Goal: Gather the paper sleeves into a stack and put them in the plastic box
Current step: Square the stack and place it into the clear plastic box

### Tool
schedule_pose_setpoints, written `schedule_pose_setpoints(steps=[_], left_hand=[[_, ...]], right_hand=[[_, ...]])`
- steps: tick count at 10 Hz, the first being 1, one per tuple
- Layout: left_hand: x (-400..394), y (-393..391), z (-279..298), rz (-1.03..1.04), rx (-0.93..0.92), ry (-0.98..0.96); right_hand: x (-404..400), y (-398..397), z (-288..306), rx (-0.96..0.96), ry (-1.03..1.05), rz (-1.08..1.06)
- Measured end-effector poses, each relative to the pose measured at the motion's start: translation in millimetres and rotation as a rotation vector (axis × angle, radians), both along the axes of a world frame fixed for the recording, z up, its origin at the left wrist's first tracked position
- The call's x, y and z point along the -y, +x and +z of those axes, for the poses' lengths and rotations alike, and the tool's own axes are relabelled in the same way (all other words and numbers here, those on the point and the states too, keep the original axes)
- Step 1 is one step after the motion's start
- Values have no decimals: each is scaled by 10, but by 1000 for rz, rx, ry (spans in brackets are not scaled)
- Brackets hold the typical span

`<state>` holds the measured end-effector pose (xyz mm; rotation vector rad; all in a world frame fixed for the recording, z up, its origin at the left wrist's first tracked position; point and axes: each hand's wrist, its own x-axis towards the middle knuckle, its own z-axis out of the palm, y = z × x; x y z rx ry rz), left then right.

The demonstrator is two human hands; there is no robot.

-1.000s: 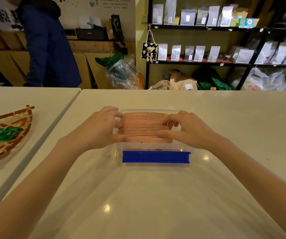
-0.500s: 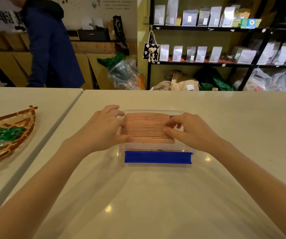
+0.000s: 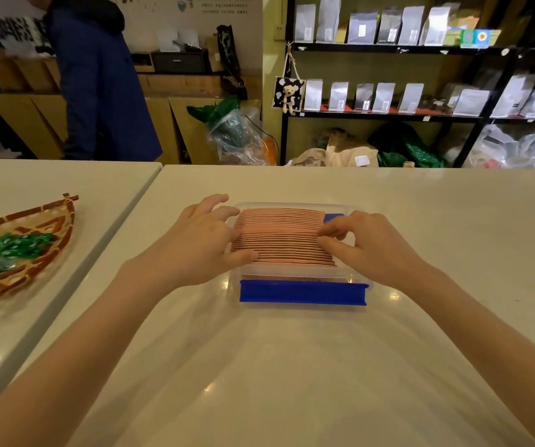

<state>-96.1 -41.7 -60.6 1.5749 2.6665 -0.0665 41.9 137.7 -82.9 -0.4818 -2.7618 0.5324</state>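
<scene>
Head view: a stack of paper sleeves (image 3: pixel 280 235) sits in a clear plastic box (image 3: pixel 353 209) on a pale table (image 3: pixel 292 366). The left hand (image 3: pixel 200 245) and right hand (image 3: pixel 369 245) press its ends, each grip closed on the stack. A woven basket (image 3: pixel 39 221) lies well left.

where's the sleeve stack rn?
Head view, centre: the sleeve stack stands on edge inside the plastic box, between the left hand and right hand.
</scene>
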Motion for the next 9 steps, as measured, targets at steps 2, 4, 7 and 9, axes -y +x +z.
schedule_pose_setpoints(steps=[2,4,7,9], left_hand=[[-44,10,-37,26,28,-21],[-48,-8,-49,41,58,-21],[-23,-56,105,-2,127,184],[-5,55,764,-118,233,625]], right_hand=[[-5,-19,-32,4,3,-8],[10,-31,-13,56,-15,-5],[-27,81,187,1,-17,26],[194,398,988,-407,32,106]])
